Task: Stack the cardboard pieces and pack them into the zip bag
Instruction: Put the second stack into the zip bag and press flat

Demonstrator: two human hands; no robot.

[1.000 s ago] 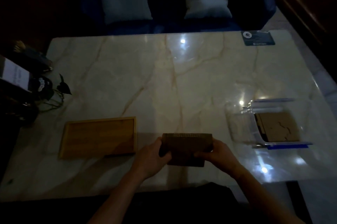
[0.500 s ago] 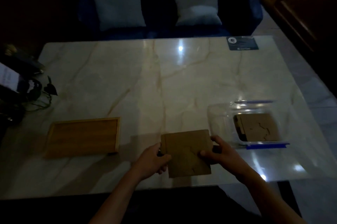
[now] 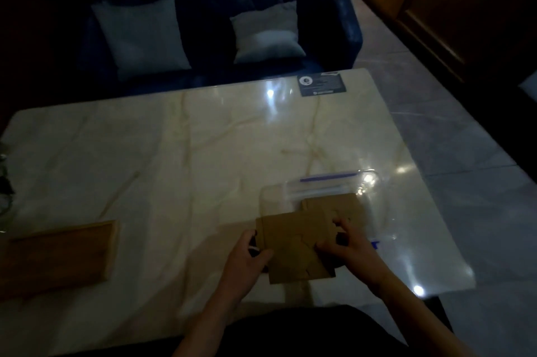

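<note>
- Left hand is reaching forward, gripping the cardboard stack at its left edge.
- Right hand is gripping its right edge beside the zip bag.

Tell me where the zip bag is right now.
The zip bag lies on the marble table, right of centre, just beyond the cardboard stack in both hands.

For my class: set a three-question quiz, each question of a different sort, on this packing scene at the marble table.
1. True or false: both hands grip the cardboard stack.
2. The wooden tray lies on which side of the stack: A left, B right, C behind?
3. Fill in: cardboard already lies inside the clear ____.

Key: 1 true, left hand and right hand at opposite edges; 2 A; 3 zip bag.
</note>
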